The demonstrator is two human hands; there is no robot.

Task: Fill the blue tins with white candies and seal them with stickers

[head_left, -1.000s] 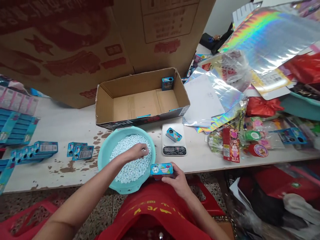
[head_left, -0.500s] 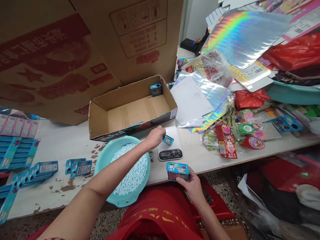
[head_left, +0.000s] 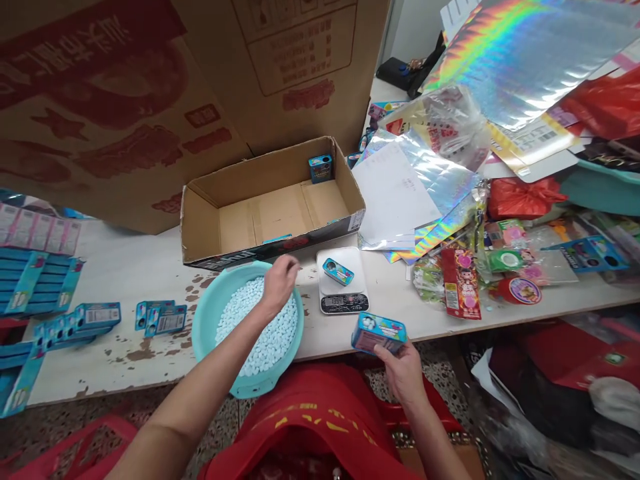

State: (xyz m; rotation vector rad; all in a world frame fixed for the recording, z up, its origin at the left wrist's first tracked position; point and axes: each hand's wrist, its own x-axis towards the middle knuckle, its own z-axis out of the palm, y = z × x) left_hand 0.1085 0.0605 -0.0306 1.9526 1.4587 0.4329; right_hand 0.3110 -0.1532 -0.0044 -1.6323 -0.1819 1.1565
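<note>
My right hand (head_left: pixel 404 373) grips a blue candy box (head_left: pixel 379 333), tilted, in front of the table edge. Over the right rim of the turquoise basin (head_left: pixel 206 333) hovers my left hand (head_left: pixel 280 285), its fingers drawn together; whether anything is between them is hidden. The basin is filled with small pale-blue candies (head_left: pixel 267 343). On the white kitchen scale (head_left: pixel 345 257), with its display lit, lies a small blue candy tin (head_left: pixel 339 272), apart from both hands.
Behind the basin stands a low cardboard box (head_left: pixel 270 220) with a blue box inside. A large carton (head_left: pixel 210 100) rises behind it. Blue packs (head_left: pixel 167 319) lie at left. Holographic sheets (head_left: pixel 450 187) and candy packets (head_left: pixel 460 283) crowd the right.
My left hand has let go of the small tin on the scale and moved left over the basin. My right hand and its box have shifted slightly right, and the view has moved.
</note>
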